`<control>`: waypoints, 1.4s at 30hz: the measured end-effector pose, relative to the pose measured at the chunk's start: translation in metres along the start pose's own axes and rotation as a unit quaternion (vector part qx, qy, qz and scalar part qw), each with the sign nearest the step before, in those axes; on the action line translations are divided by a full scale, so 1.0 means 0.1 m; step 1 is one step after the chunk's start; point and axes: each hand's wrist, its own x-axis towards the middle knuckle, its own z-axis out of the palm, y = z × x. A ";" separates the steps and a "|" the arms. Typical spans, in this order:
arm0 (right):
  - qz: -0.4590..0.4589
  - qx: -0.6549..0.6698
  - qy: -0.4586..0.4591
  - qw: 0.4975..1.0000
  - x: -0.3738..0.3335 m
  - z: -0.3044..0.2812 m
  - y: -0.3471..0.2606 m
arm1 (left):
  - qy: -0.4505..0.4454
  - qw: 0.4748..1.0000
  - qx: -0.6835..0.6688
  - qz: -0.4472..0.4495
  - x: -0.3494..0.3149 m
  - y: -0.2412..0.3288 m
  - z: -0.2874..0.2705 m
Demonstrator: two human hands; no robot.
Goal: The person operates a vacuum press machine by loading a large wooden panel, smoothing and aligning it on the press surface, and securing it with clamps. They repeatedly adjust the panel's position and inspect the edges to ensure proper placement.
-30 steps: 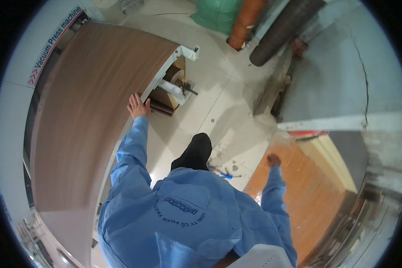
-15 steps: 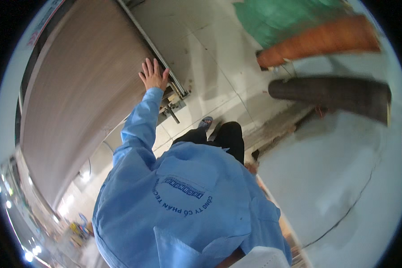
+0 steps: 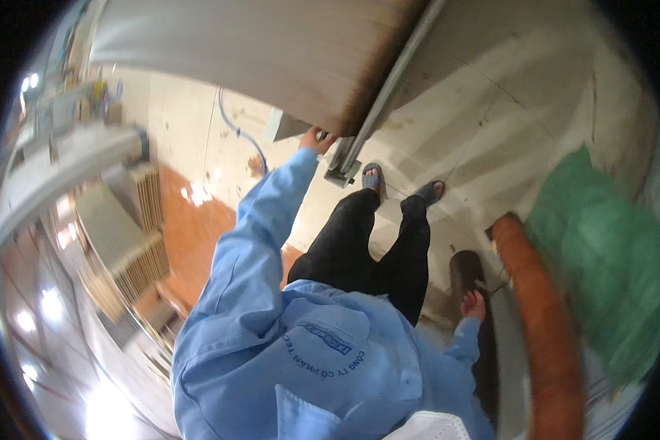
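Note:
My left hand [image 3: 317, 140] is at the near end of a large wood-brown surface [image 3: 271, 59], beside a long metal rail [image 3: 392, 81]. Its fingers are curled in around something dark that is too small to make out. Low on the right, my right hand [image 3: 473, 303] hangs with its fingers apart and nothing seen in it. Behind that hand in the picture stands a dark brown roll [image 3: 467, 270]; whether they touch cannot be told.
An orange-brown roll [image 3: 543, 323] and a green sheet [image 3: 594, 264] are at the right. A blue hose [image 3: 235, 130] runs over the pale floor on the left. Farther left are stacked boards [image 3: 121, 238] by an orange floor area [image 3: 191, 235]. My feet in sandals [image 3: 372, 180] stand near the rail's end.
My left hand has left its flat, spread rest on the brown surface and now curls at the near end. My right hand has come into view. The whole view has swung round.

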 end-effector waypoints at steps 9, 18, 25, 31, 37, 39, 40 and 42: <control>0.098 -0.285 -0.002 0.953 -0.19 0.67 -0.54 | -0.120 0.987 -0.101 0.024 1.09 -0.25 0.49; 0.065 -0.461 -0.043 0.884 -0.04 1.81 0.01 | -0.146 0.978 -0.149 0.005 1.22 -0.44 0.56; 0.048 -0.477 0.002 0.878 0.06 1.93 -0.10 | 0.024 0.995 0.035 -0.085 1.06 -0.26 0.81; 0.068 -0.481 0.023 0.874 0.16 1.88 -0.11 | 0.193 0.964 0.177 -0.051 0.87 -0.07 0.89; 0.102 -0.454 -0.015 0.885 0.24 1.92 -0.03 | -0.022 0.996 0.066 -0.057 1.21 -0.23 0.73; 0.094 -0.461 -0.018 0.882 0.27 1.99 0.02 | 0.026 0.997 0.034 -0.068 1.20 -0.24 0.80; 0.072 -0.476 -0.022 0.876 0.27 2.03 0.05 | 0.045 0.995 0.025 -0.085 1.15 -0.23 0.86; 0.050 -0.491 -0.036 0.869 0.29 2.12 0.09 | 0.198 0.976 0.074 -0.062 1.01 -0.14 0.98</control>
